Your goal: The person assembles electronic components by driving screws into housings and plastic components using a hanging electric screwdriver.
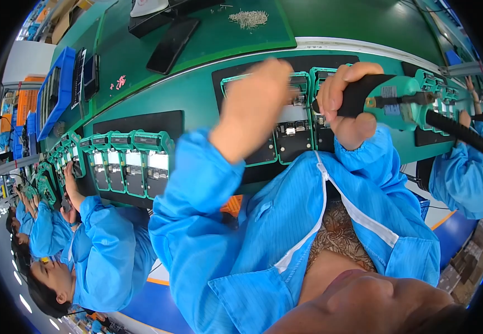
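Note:
My right hand [348, 100] is wrapped round the black grip of a green-and-black electric screwdriver [394, 100], held nearly level above the work. My left hand [258, 106] is over the device housings, smeared by motion, so its fingers do not show clearly. Below both hands lie several green-framed device housings [292, 135] with black and white inner parts, set side by side on a black mat [227, 72]. My left hand and forearm hide part of the left housing; whether that hand touches it I cannot tell.
Beyond the mat, a pile of small screws [248, 19] and a black phone-like slab [173, 45] lie on the green bench. More housings [133, 161] stand in a row at left, beside a co-worker in blue [108, 250]. A blue tray [57, 92] stands far left; another blue-sleeved person [461, 178] is at right.

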Demonstrator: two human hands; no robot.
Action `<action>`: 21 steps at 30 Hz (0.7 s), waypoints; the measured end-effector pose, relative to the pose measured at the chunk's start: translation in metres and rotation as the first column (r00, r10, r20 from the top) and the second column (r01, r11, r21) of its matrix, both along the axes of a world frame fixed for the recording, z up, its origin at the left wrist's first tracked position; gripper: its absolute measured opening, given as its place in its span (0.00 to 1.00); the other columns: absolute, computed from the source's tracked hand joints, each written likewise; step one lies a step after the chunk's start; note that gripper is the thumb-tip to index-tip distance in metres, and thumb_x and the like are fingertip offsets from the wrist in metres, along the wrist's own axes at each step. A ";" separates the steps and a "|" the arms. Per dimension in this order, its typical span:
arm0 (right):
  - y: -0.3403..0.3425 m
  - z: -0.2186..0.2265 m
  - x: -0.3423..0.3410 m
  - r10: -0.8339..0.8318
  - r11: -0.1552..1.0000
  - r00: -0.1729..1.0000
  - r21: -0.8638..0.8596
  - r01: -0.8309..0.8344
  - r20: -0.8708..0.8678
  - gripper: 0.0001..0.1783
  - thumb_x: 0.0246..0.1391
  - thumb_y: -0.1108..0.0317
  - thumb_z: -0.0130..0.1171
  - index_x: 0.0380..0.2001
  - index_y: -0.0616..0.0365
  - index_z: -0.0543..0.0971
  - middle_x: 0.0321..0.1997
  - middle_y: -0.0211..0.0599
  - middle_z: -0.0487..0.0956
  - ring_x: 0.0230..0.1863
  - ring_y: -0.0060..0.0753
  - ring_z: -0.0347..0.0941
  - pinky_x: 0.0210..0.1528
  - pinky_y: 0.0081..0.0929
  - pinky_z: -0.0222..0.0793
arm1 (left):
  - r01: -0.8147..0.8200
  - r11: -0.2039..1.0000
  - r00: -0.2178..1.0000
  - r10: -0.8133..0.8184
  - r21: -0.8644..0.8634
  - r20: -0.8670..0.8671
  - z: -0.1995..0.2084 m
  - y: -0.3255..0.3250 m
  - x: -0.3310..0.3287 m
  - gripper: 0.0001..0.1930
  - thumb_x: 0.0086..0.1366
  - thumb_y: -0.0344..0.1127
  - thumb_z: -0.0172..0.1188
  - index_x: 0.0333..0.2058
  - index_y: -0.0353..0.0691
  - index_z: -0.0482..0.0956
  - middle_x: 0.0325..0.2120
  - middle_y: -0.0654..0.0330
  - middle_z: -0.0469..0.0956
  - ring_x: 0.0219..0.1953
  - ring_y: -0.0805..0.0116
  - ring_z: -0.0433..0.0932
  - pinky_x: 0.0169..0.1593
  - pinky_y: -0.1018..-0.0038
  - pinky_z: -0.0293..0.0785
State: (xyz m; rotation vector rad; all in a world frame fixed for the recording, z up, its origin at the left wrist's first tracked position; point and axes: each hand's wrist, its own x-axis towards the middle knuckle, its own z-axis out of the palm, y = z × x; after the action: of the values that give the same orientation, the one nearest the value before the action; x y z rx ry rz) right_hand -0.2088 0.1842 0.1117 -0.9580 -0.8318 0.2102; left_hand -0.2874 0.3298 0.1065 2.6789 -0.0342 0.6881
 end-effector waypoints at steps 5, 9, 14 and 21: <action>0.005 -0.002 0.005 0.023 0.999 1.000 0.029 -0.023 -0.019 0.38 0.42 0.35 0.59 0.41 0.56 0.64 0.21 0.29 0.66 0.16 0.18 0.60 0.17 0.17 0.57 | -0.305 0.945 0.948 0.313 -0.118 0.051 -0.020 0.127 0.063 0.07 0.57 0.34 0.57 0.32 0.39 0.79 0.28 0.55 0.78 0.31 0.56 0.77 0.36 0.66 0.73; 0.005 -0.006 0.007 -0.005 1.000 0.999 0.001 0.005 -0.033 0.39 0.39 0.34 0.61 0.41 0.56 0.64 0.20 0.28 0.66 0.15 0.17 0.60 0.17 0.18 0.57 | -0.268 0.952 0.963 0.263 -0.150 -0.056 -0.068 0.165 0.094 0.07 0.56 0.35 0.58 0.34 0.44 0.77 0.30 0.60 0.75 0.35 0.58 0.75 0.39 0.66 0.72; 0.004 -0.009 0.010 0.011 1.000 0.999 -0.007 -0.012 -0.050 0.39 0.40 0.34 0.61 0.41 0.56 0.64 0.20 0.29 0.66 0.16 0.18 0.60 0.16 0.17 0.57 | -0.285 0.956 0.958 0.285 -0.072 -0.007 -0.082 0.166 0.103 0.06 0.57 0.37 0.58 0.33 0.46 0.77 0.31 0.61 0.73 0.36 0.59 0.74 0.38 0.64 0.71; 0.005 -0.013 0.013 0.054 0.999 0.998 0.005 -0.054 -0.016 0.38 0.42 0.36 0.61 0.43 0.56 0.64 0.21 0.30 0.67 0.16 0.19 0.61 0.17 0.18 0.59 | -0.325 0.936 0.946 0.324 0.137 0.029 -0.087 0.165 0.111 0.09 0.62 0.39 0.53 0.35 0.39 0.74 0.33 0.56 0.75 0.35 0.55 0.75 0.39 0.64 0.71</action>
State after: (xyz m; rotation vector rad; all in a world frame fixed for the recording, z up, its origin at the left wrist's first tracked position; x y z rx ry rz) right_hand -0.1962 0.1894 0.0989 -0.9285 -0.8437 0.2624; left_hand -0.1759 0.4952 0.0196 2.8487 0.3813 0.8188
